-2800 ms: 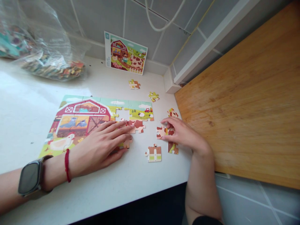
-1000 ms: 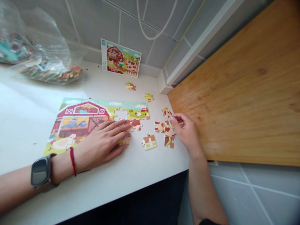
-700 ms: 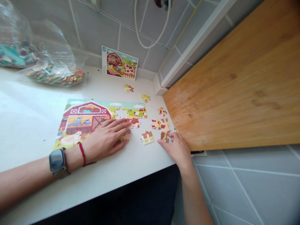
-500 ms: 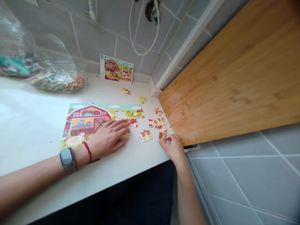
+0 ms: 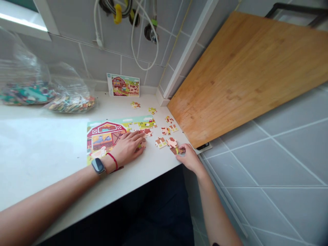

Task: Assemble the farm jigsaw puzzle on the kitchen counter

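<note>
My left hand (image 5: 129, 147) lies flat across a partly assembled farm jigsaw puzzle (image 5: 106, 127), fingers stretched over its right part and covering some of it. A gap shows in the puzzle beyond the fingertips. At the counter's front right, my right hand (image 5: 190, 158) pinches a brown and green puzzle piece (image 5: 174, 150) between thumb and fingers. Right against that piece is a pink and brown cow piece (image 5: 171, 142); whether the two are joined I cannot tell. Just to the left lies a brown piece with a white fence (image 5: 161, 142).
Several loose pieces (image 5: 165, 131) lie along the right side. A picture card (image 5: 125, 85) leans on the tiled wall. Clear bags of pieces (image 5: 70, 102) stand at the back left. A wooden board (image 5: 246, 75) borders the counter (image 5: 48, 147) on the right.
My right hand has drawn the held piece and the cow piece away from the fence piece above them, toward the left one. My left hand stays on the puzzle. The camera view has shifted.
</note>
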The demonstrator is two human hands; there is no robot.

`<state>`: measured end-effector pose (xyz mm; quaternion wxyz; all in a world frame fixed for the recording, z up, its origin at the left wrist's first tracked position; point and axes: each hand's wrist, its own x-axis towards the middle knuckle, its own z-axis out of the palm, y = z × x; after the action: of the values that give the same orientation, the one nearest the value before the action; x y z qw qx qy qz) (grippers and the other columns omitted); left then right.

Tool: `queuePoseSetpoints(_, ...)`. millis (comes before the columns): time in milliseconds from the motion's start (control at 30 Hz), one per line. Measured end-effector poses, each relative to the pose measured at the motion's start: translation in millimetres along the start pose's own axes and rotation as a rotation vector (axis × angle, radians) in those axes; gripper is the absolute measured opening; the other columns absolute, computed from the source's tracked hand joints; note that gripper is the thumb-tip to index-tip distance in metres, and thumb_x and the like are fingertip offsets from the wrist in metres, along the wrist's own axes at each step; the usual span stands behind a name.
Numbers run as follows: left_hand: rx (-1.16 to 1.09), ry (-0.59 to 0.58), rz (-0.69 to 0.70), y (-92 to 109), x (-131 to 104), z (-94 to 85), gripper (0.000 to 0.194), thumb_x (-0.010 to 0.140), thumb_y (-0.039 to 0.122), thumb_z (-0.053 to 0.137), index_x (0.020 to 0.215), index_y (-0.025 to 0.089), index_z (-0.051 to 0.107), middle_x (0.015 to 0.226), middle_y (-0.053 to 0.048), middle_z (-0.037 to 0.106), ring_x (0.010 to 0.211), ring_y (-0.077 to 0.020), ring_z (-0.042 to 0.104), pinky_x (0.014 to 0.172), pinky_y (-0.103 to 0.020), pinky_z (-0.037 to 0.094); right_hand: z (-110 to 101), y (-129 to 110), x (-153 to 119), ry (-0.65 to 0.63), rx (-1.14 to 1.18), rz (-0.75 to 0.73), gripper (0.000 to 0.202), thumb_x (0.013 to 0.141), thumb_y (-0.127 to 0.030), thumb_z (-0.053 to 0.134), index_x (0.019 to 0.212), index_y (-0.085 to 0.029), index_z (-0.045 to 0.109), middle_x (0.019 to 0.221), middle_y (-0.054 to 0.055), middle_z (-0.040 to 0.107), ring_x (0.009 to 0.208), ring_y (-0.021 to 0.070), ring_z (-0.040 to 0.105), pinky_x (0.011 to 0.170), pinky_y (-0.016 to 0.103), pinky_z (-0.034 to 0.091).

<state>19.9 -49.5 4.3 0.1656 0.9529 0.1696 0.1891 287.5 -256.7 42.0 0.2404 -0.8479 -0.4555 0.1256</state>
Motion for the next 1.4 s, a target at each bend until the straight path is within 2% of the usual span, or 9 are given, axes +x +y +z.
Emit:
queuePoseSetpoints(133,0.011,-0.006,0.004,2,0,-3.5,0.038,0.101,0.034,0.050,0.130,0.018,0.069,0.153,-0.016,0.060,0.146,-0.0378,0.052,0.118,-0.061,0.043,9,-4,10,0.077,0.036,0.077,0.022,0.075,-0.028,0.069,0.093,-0.023,0.058,0.089,0.002,0.067,0.080,0.0214,0.066,0.081,0.037,0.056)
queuePoseSetpoints(267,0.059,-0.019,0.016,3,0,-6.6,0.036,0.101,0.033,0.051,0.127,0.019,0.069,0.154,-0.015,0.061,0.146,-0.0367,0.053,0.117,-0.059,0.045,17,-5,19,0.250,-0.051,0.077,0.024,0.084,-0.035,0.066,0.103,-0.021,0.062,0.111,0.010,0.066,0.081,0.0214,0.065,0.087,0.040,0.056)
queuePoseSetpoints(333,0.077,-0.033,0.020,3,0,-7.5,0.034,0.100,0.033,0.052,0.126,0.019,0.069,0.154,-0.014,0.060,0.146,-0.0366,0.052,0.118,-0.058,0.045,18,-5,24,0.287,-0.108,0.061,0.024,0.087,-0.036,0.064,0.106,-0.021,0.066,0.120,0.012,0.063,0.084,0.0218,0.066,0.091,0.041,0.056)
queuePoseSetpoints(567,0.081,-0.070,0.008,3,2,-9.0,0.037,0.104,0.035,0.051,0.131,0.016,0.066,0.154,-0.015,0.060,0.149,-0.0369,0.049,0.121,-0.058,0.043,15,-9,51,0.272,-0.143,0.050,0.028,0.096,-0.035,0.062,0.115,-0.017,0.072,0.122,0.014,0.065,0.107,0.0285,0.067,0.100,0.041,0.053)
queuePoseSetpoints(767,0.082,-0.073,0.018,3,2,-9.8,0.035,0.105,0.037,0.051,0.129,0.017,0.066,0.156,-0.014,0.059,0.150,-0.0357,0.048,0.122,-0.056,0.043,8,-22,87,0.183,-0.346,0.016,0.041,0.093,-0.039,0.071,0.123,-0.011,0.076,0.128,0.021,0.070,0.120,0.0372,0.062,0.108,0.045,0.046)
queuePoseSetpoints(900,0.082,-0.047,0.018,2,2,-5.8,0.034,0.104,0.035,0.053,0.130,0.018,0.066,0.155,-0.013,0.059,0.149,-0.0353,0.049,0.121,-0.057,0.043,6,-27,107,0.098,-0.325,-0.001,0.040,0.092,-0.034,0.074,0.126,-0.012,0.077,0.128,0.019,0.073,0.120,0.0326,0.064,0.108,0.040,0.046)
queuePoseSetpoints(1100,0.098,-0.010,0.023,0,1,-0.6,0.032,0.102,0.032,0.058,0.130,0.019,0.066,0.153,-0.011,0.062,0.147,-0.0354,0.051,0.118,-0.058,0.046,10,-24,118,0.099,-0.244,0.023,0.040,0.088,-0.024,0.075,0.127,-0.014,0.077,0.121,0.016,0.072,0.117,0.0282,0.066,0.105,0.033,0.049)
queuePoseSetpoints(1233,0.097,-0.016,0.027,0,2,-1.8,0.031,0.102,0.033,0.056,0.129,0.019,0.066,0.154,-0.011,0.061,0.147,-0.0352,0.051,0.118,-0.058,0.047,11,-22,117,0.110,-0.203,0.013,0.043,0.087,-0.021,0.074,0.130,-0.016,0.075,0.121,0.015,0.067,0.117,0.0282,0.066,0.106,0.034,0.049)
queuePoseSetpoints(1400,0.079,-0.025,0.028,0,2,-3.3,0.029,0.104,0.034,0.054,0.127,0.021,0.066,0.155,-0.011,0.060,0.149,-0.0354,0.049,0.117,-0.059,0.046,8,-28,124,0.090,-0.262,-0.045,0.040,0.094,-0.028,0.070,0.132,-0.015,0.072,0.127,0.017,0.068,0.122,0.0319,0.063,0.108,0.038,0.048)
